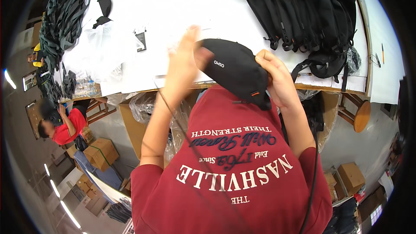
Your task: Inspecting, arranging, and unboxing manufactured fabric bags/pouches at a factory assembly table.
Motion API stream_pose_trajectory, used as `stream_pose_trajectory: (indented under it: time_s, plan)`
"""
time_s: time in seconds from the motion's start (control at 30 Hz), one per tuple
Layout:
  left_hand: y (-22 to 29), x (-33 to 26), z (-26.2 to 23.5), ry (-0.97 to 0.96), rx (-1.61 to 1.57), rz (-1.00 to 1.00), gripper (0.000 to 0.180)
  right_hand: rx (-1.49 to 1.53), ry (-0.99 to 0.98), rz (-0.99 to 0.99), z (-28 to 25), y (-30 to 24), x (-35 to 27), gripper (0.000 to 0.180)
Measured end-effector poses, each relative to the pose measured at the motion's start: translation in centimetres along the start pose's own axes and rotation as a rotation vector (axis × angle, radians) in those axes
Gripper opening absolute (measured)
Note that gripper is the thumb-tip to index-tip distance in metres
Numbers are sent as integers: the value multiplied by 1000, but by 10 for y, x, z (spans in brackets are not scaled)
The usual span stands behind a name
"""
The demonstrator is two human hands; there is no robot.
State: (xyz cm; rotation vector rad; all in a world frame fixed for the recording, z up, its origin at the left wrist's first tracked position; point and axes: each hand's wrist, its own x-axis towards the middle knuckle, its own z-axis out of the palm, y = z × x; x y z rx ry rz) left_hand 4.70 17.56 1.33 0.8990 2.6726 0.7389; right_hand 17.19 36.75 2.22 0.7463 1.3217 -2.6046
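Observation:
A small black zippered bag (236, 67) with a short white print and an orange tab is held up over the table's near edge, in front of my chest. My right hand (279, 78) is closed on its right end, thumb at the upper rim. At the bag's left end is my left hand (186, 58), smeared by motion. Its fingers point up and its thumb side overlaps the bag; whether it grips the fabric cannot be made out.
Finished black bags (303, 21) stand in a row at the table's right. Dark straps (65, 21) are heaped at the far left, near clear plastic bags (102, 52), a black tag (141, 41) and small black pieces (104, 6). A pen (383, 54) lies far right. Cartons (100, 152) and a co-worker in red (71, 125) are left.

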Motion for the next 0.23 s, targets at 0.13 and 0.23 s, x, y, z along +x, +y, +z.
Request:
stream_pose_trajectory:
  time_s: [0.13, 0.23]
  plan:
    - [-15, 9, -35, 109, -451, 38, 52, 230, -92, 82, -22, 15, 13, 15]
    - [-19, -2, -39, -335, -892, 45, 68, 289, -29, 130, -19, 20, 9, 15]
